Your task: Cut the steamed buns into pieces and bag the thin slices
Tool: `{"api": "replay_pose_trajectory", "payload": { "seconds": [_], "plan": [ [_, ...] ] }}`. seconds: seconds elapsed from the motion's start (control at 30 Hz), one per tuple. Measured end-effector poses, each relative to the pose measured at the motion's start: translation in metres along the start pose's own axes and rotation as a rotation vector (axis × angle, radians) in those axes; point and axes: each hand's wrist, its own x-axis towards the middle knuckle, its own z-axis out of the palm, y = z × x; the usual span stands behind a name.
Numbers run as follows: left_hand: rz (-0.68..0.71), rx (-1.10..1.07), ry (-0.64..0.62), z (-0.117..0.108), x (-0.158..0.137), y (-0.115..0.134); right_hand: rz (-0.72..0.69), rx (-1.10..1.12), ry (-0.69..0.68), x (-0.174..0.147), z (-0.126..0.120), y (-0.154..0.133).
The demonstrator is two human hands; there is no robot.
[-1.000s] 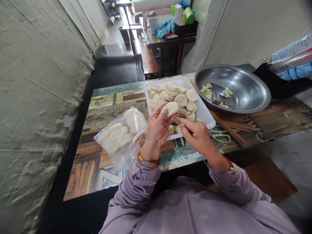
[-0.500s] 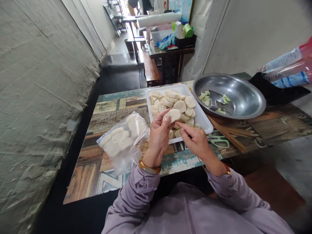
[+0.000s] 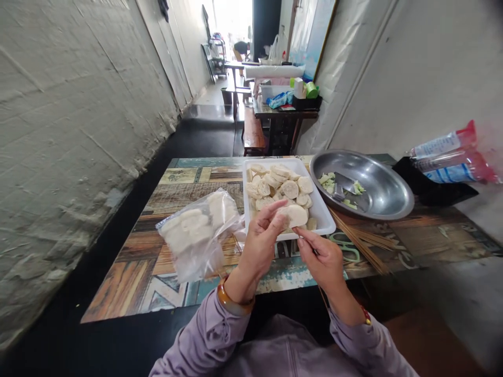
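My left hand [image 3: 259, 243] is closed around the edge of a pale oval slice [image 3: 295, 215], thumb on one face and fingers behind. It is held over the near side of a white plastic tray [image 3: 329, 226]. Just to the right, my right hand [image 3: 323, 260] pinches a thin bamboo skewer [image 3: 323, 297], its tail showing beneath the wrist. The skewer's tip is at the slice's lower edge; whether it has gone in, I cannot tell. Several similar round slices [image 3: 290, 189] are piled in the tray.
A clear bag [image 3: 190, 235] of pale pieces lies left of the tray. On the right are a steel basin [image 3: 389, 196] with chopped greens and a blade-like tool, loose skewers [image 3: 365, 246] and green-handled scissors [image 3: 351, 252]. Pink-capped bottles [image 3: 451, 157] stand beyond.
The view has tilted up, so the table and hands sit lower in it. Both hands still hold the slice and the skewer, close together over the tray's near side.
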Motion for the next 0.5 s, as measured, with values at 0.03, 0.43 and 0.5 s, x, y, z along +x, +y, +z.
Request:
{"api": "replay_pose_trajectory", "payload": {
  "seconds": [0.03, 0.43, 0.5],
  "plan": [
    [-0.013, -0.036, -0.002, 0.001, -0.002, 0.002, -0.022, -0.002, 0.014, -0.003, -0.002, -0.001],
    [-0.053, -0.021, -0.041, 0.013, -0.026, 0.005, -0.162, -0.029, 0.106, -0.020, -0.009, -0.012],
    [-0.034, 0.007, -0.032, 0.014, -0.028, 0.005, -0.129, -0.023, 0.118, -0.025, -0.008, -0.012]
  ]
}}
